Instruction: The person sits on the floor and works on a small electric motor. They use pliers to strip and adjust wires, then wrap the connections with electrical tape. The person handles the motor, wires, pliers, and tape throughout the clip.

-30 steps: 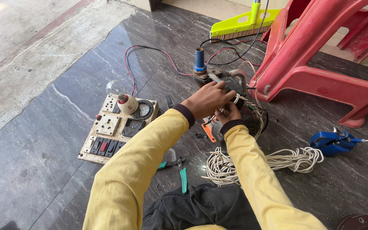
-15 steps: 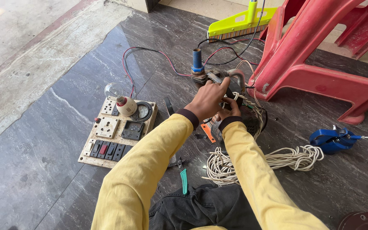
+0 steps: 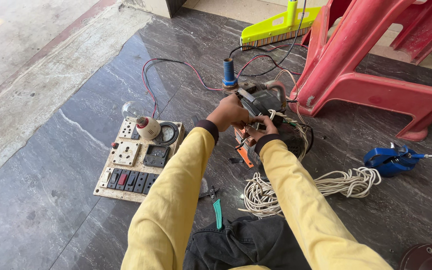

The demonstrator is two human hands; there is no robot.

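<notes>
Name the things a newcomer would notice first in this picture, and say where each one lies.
At the centre, the left hand and right hand, in yellow sleeves, work on a dark motor-like device on the stone floor. To its left lies a test board with switches, sockets, a meter and a bulb. A red plastic chair fills the upper right, with coiled white cord below it.

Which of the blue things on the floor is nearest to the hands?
The upright blue cylinder, just behind the left hand; the blue clamp-like tool lies far off to the right.
</notes>
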